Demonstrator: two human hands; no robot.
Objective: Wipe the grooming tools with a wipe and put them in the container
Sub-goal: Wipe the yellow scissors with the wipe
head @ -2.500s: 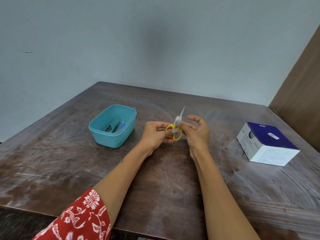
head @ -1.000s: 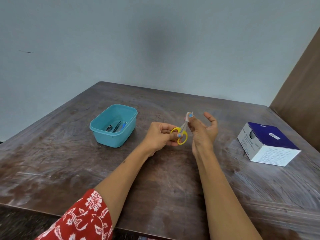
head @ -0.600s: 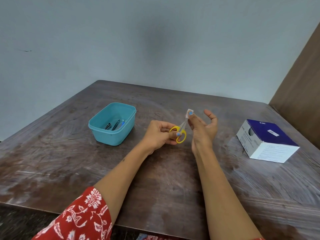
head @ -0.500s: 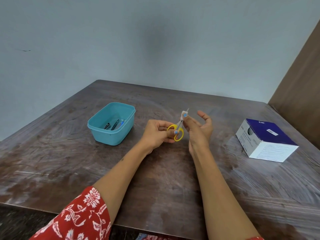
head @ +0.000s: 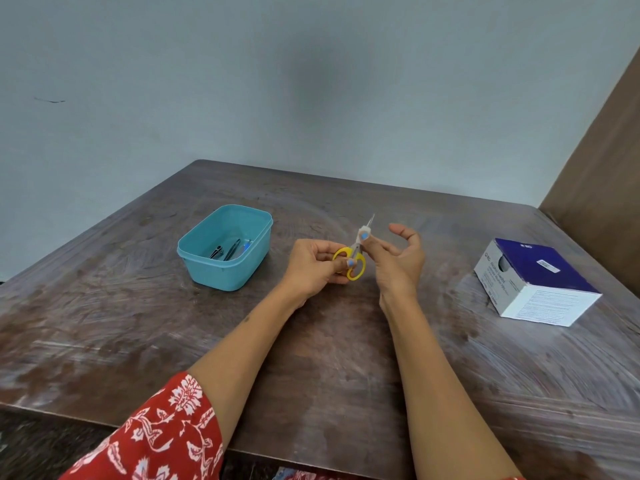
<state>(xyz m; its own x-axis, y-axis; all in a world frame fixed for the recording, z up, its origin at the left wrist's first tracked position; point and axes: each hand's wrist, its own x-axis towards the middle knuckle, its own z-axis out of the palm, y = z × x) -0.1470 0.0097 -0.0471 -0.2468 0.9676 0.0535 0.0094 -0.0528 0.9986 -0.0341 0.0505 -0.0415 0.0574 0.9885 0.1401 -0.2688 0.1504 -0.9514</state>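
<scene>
Fingers (head: pixel 350 263) of the left hand (head: pixel 317 268) curl round the yellow loops of a small pair of scissors (head: pixel 353 259), held above the dark wooden surface (head: pixel 329 358) near its middle, blades pointing up and away. Thumb and forefinger of the right hand (head: pixel 398 263) pinch a small white wipe (head: pixel 364 233) against the blades, while the other fingers of that hand fan out loosely. Only the thin metal tip shows past the wipe; the part of the blades under it is hidden, and whether the blades are closed cannot be made out. One yellow loop is partly covered by the left fingers.

Left of the hands, and apart from them, a teal plastic container (head: pixel 227 268) stands on the surface. Several slim dark tools (head: pixel 228 250) lie at its bottom, with a touch of blue beside them; they are too small to identify. Well to the right rests a blue-and-white cardboard box (head: pixel 535 282), its print too fine to read. A red floral sleeve (head: pixel 162 434) is cut off by the lower edge, as is the right forearm.
</scene>
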